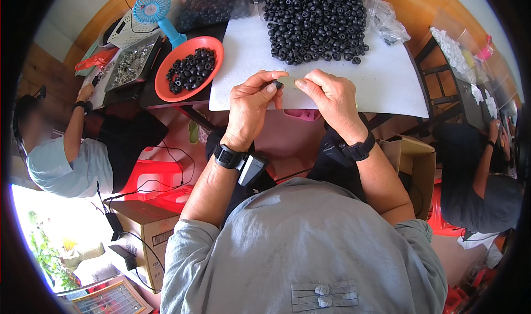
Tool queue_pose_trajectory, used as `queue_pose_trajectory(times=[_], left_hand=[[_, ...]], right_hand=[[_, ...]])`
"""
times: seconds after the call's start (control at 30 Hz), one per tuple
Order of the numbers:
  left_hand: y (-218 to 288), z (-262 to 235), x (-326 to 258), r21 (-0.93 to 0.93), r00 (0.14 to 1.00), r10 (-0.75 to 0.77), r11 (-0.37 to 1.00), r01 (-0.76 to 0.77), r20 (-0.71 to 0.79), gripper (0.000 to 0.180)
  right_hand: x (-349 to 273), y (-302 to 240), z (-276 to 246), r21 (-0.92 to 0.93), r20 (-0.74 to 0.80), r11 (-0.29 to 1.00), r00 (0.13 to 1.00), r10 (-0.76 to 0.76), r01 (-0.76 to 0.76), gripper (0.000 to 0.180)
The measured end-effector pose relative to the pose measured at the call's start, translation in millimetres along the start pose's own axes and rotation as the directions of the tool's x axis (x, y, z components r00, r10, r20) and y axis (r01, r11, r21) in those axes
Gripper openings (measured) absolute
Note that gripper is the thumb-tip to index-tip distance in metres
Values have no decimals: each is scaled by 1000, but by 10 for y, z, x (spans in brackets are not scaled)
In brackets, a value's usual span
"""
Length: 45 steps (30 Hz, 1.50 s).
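Over the front edge of the white work sheet (238, 48), both hands are raised close together. Between its thumb and fingers, my left hand (250, 101) pinches a small black round part (278, 84). My right hand (336, 99) is closed too, thumb against forefinger, just right of that part; what it grips, if anything, is too small to make out. Beyond the hands lies a large heap of similar black round parts (315, 21), many showing a hole. More black parts (191, 70) sit in an orange-red bowl (161, 83) to the left.
A blue fan (152, 7) stands behind the bowl, near a clear bin (210, 7) of dark parts and a tray (133, 65) of shiny pieces. Crumpled clear plastic (390, 22) lies right of the heap. Co-workers sit on both sides. Cardboard boxes (146, 220) flank me.
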<state>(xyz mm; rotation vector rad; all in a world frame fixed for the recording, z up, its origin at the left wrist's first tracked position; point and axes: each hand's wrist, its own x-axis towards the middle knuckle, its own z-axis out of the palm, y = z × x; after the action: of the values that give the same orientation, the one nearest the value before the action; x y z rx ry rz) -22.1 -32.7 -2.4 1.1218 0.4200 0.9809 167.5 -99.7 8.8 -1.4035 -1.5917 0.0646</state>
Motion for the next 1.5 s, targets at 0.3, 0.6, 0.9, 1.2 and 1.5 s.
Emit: queue_pose_trajectory(times=[0.3, 0.6, 0.9, 1.2, 1.5], left_hand=[[10, 0, 11, 49, 1000, -2, 999, 2, 10, 23], [403, -157, 1, 299, 952, 248, 936, -187, -178, 27], [819, -829, 253, 987, 821, 562, 49, -153, 100, 30], [123, 43, 646, 891, 869, 208, -26, -454, 449, 52], [126, -195, 509, 849, 827, 272, 60, -525, 492, 24]], right_hand=[[1, -39, -30, -2, 46, 997, 996, -72, 73, 26], [-27, -15, -8, 49, -4, 997, 998, 66, -66, 25], [-61, 5, -7, -17, -64, 997, 995, -77, 76, 23], [-111, 10, 4, -14, -122, 995, 988, -97, 96, 17], [-158, 66, 18, 77, -177, 997, 984, -14, 28, 18]])
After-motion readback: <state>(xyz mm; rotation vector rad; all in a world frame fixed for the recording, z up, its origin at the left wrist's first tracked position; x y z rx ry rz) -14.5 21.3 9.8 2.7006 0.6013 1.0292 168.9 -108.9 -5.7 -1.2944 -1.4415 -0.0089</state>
